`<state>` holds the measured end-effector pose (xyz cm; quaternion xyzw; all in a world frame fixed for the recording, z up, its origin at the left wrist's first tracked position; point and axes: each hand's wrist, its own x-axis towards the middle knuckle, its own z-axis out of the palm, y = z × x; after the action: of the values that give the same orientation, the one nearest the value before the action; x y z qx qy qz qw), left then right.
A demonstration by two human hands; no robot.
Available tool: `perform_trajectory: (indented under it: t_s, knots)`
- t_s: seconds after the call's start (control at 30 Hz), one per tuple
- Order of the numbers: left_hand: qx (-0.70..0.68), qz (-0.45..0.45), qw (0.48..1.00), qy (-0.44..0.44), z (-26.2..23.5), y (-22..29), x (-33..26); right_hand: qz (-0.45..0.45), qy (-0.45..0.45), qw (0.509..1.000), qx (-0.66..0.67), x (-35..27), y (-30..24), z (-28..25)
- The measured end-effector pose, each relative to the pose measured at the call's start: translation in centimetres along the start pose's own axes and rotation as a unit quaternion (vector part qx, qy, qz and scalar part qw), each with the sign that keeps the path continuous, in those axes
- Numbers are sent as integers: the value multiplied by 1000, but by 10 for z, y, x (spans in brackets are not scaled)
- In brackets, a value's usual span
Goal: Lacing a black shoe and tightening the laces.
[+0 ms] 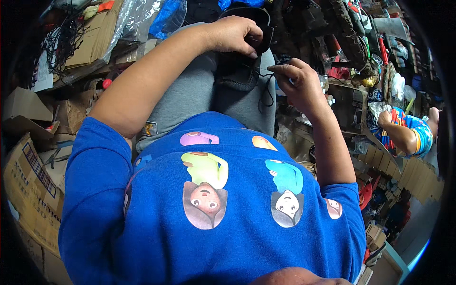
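A black shoe (236, 81) rests on my lap between my knees, its rounded, stitched-edged end toward me. My left hand (236, 35) is closed on its upper part, with the thumb pointing down into it and some fingertips hidden. Just right of the shoe, my right hand (297, 81) is closed in a pinch. Between its fingertips and the shoe runs a thin, straight line, perhaps a needle or taut thread, too fine to tell. A black thread (267, 94) hangs in a loose loop below the right fingertips, over my grey trouser leg (190, 88).
Cardboard boxes (35, 190) stand at my left; flat cardboard and a clear plastic sheet (135, 23) lie beyond them. Cluttered tools and bottles fill the right side around a wooden box (346, 102). Another person in a colourful shirt (418, 133) sits at the far right.
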<state>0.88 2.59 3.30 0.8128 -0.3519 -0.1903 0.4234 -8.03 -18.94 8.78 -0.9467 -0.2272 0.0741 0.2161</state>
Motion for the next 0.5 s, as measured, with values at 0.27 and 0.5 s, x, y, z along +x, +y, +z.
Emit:
perform_trajectory:
  t_s: [0.27,0.5]
  knots:
    - [-14,49,999,-10,5,-6,9,6,-4,999,-51,2,-10,-7]
    - [-30,21,999,-38,2,-2,11,50,-33,998,19,3,-8,-4]
